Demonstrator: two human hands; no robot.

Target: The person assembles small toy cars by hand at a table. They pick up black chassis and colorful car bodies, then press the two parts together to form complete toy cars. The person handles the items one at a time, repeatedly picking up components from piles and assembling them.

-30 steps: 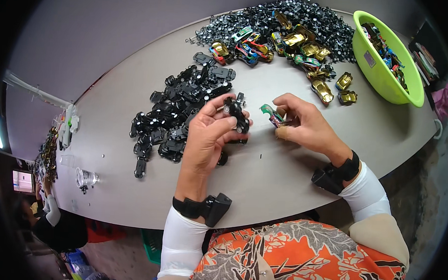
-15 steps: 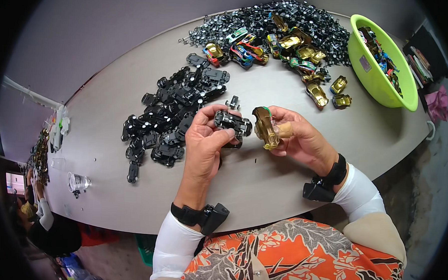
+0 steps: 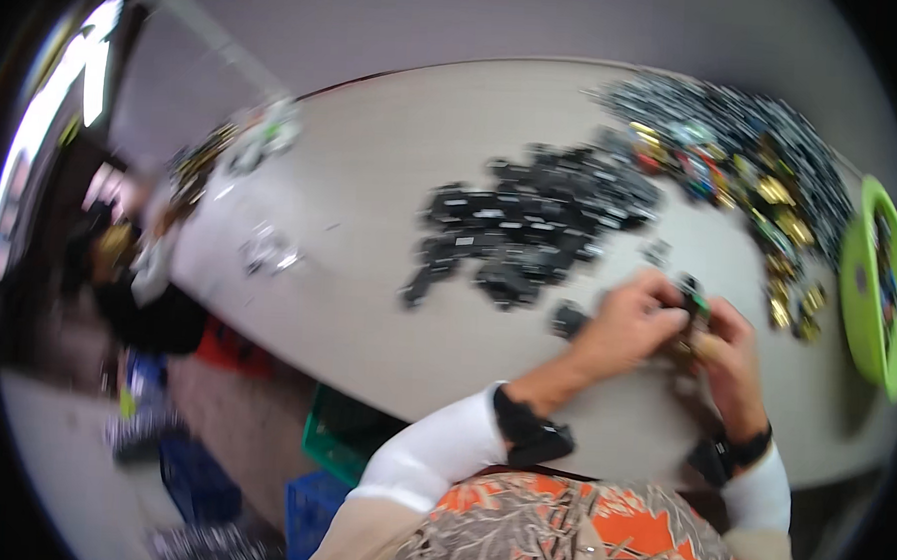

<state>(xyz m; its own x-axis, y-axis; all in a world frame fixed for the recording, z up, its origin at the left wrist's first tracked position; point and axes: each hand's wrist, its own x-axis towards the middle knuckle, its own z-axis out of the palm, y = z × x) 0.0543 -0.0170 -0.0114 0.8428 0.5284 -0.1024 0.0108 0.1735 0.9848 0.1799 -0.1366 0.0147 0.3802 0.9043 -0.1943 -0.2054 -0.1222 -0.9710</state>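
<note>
My left hand (image 3: 627, 323) and my right hand (image 3: 730, 357) meet over the table, fingers closed on a small toy car (image 3: 692, 299). Motion blur smears it; a dark part and a bit of green show between the fingertips. Whether its body and black chassis are joined cannot be seen. Just left of my left hand lies a black chassis (image 3: 568, 319). Beyond the hands is a small wheel piece (image 3: 655, 252). Farther off spreads a heap of black toy car chassis (image 3: 541, 219).
Gold and coloured car bodies (image 3: 777, 199) lie at the right, before a pile of small dark wheel parts (image 3: 776, 124). A lime-green basin (image 3: 851, 288) stands at the right edge. Left, there is a clear plastic cup (image 3: 270, 252); another person (image 3: 143, 287) sits beyond. Crates (image 3: 326, 445) stand below the table.
The view has swung left, so the table appears shifted right. My hands have come together, bringing the black chassis and the gold car body, held apart before, to one spot.
</note>
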